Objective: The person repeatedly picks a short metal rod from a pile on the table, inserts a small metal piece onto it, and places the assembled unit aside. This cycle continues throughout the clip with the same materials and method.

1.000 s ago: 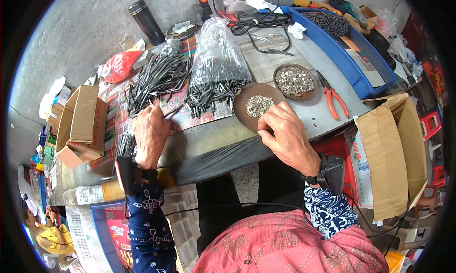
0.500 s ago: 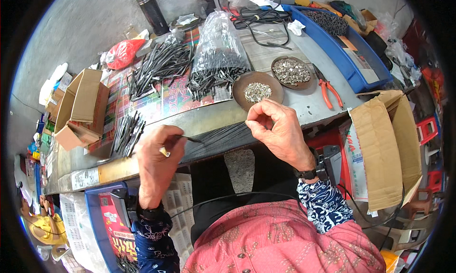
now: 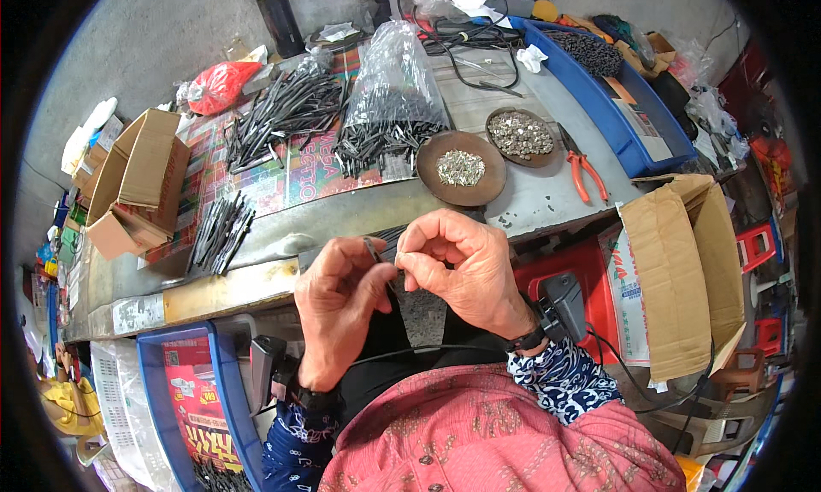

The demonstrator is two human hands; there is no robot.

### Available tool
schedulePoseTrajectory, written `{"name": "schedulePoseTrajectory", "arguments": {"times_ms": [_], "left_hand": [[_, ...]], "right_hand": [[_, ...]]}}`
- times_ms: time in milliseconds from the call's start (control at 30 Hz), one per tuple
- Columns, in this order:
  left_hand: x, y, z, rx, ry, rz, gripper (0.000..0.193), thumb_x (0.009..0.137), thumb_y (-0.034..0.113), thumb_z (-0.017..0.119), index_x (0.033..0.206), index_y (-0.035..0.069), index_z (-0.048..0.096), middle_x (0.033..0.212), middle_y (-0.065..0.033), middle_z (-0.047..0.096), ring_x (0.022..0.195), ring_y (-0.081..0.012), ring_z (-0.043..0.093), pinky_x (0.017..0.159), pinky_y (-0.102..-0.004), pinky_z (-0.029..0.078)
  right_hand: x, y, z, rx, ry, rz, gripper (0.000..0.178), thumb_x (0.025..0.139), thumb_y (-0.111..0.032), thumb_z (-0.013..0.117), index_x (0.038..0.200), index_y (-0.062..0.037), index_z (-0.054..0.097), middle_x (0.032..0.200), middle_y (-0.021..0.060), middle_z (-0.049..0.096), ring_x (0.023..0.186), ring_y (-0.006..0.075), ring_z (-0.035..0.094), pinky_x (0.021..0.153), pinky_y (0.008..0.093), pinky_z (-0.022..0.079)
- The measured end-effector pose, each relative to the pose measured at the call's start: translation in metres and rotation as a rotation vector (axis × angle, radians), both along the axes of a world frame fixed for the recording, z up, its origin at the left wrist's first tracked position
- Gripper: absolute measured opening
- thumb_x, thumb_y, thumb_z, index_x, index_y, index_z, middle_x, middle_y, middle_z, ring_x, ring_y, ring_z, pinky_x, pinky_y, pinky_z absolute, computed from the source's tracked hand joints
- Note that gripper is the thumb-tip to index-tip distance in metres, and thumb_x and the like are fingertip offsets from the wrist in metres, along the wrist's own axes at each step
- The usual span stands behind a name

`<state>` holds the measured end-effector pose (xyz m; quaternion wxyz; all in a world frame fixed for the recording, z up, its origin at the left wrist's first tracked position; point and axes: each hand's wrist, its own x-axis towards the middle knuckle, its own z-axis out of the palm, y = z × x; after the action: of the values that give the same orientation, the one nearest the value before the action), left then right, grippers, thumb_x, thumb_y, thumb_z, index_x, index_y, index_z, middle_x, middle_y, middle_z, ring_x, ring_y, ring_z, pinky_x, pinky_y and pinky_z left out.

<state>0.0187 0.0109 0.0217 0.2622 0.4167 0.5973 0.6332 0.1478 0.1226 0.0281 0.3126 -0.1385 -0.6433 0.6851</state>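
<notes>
Hands (image 3: 462,269) converged at a slender dark strip (image 3: 372,250).

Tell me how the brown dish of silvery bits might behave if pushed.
The brown dish looks wide and shallow, so tipping seems unlikely. The silvery bits lie loosely heaped, so a jolt might shift them. Another dish sits close beside it, so pushing that way may bump it.

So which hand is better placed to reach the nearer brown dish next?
Probably the right hand: it sits closer to that brown dish, almost directly below it in the picture. The left hand is farther left and holds a thin dark strip.
</notes>
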Motion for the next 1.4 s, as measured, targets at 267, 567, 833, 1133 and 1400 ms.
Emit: {"name": "schedulePoseTrajectory", "arguments": {"times_ms": [267, 567, 833, 1133, 1400], "left_hand": [[0.015, -0.013, 0.009, -0.051, -0.267, -0.109, 0.011, 0.09, 0.001, 0.064, 0.098, -0.003, 0.057, 0.076, -0.005, 0.065, 0.056, -0.0044, 0.055, 0.047, -0.0176, 0.043], [0.019, -0.017, 0.008, -0.069, -0.258, -0.08, 0.009, 0.09, 0.0, 0.064, 0.097, -0.003, 0.058, 0.075, -0.0039, 0.064, 0.055, -0.0037, 0.054, 0.047, -0.0172, 0.043], [0.019, -0.017, 0.005, -0.035, -0.215, -0.047, 0.01, 0.09, -0.001, 0.064, 0.097, -0.004, 0.058, 0.074, -0.0033, 0.064, 0.056, -0.0033, 0.055, 0.047, -0.0171, 0.043], [0.018, -0.018, 0.0, -0.056, -0.123, 0.012, 0.009, 0.089, -0.001, 0.064, 0.097, -0.003, 0.06, 0.071, -0.001, 0.062, 0.055, -0.0024, 0.054, 0.047, -0.0171, 0.042], [0.019, -0.019, -0.006, -0.044, -0.025, 0.046, 0.009, 0.089, -0.002, 0.064, 0.096, -0.003, 0.06, 0.068, -0.0003, 0.06, 0.053, -0.0021, 0.053, 0.046, -0.0176, 0.041]], "right_hand": [[-0.005, -0.009, -0.006, 0.005, 0.078, 0.003, 0.007, 0.09, -0.001, 0.062, 0.095, 0.0003, 0.057, 0.082, 0.0001, 0.06, 0.07, 0.0045, 0.058, 0.061, 0.0212, 0.05], [-0.004, -0.01, -0.007, 0.076, 0.064, -0.018, 0.006, 0.09, 0.0, 0.06, 0.094, 0.0001, 0.056, 0.083, 0.0002, 0.058, 0.069, 0.0041, 0.057, 0.06, 0.0208, 0.05], [-0.008, -0.009, -0.01, 0.625, 0.103, -0.208, 0.017, 0.079, 0.003, 0.066, 0.091, -0.0032, 0.056, 0.081, 0.0108, 0.058, 0.064, 0.0235, 0.06, 0.055, 0.0308, 0.05], [-0.012, -0.007, -0.016, 0.949, 0.154, -0.307, 0.023, 0.075, 0.003, 0.069, 0.094, -0.0017, 0.058, 0.087, 0.0109, 0.061, 0.071, 0.0261, 0.064, 0.059, 0.034, 0.053], [-0.013, -0.009, -0.016, 0.938, 0.142, -0.304, 0.019, 0.076, 0.003, 0.069, 0.093, -0.0016, 0.059, 0.081, 0.0086, 0.061, 0.068, 0.0252, 0.063, 0.058, 0.0329, 0.052]]}}
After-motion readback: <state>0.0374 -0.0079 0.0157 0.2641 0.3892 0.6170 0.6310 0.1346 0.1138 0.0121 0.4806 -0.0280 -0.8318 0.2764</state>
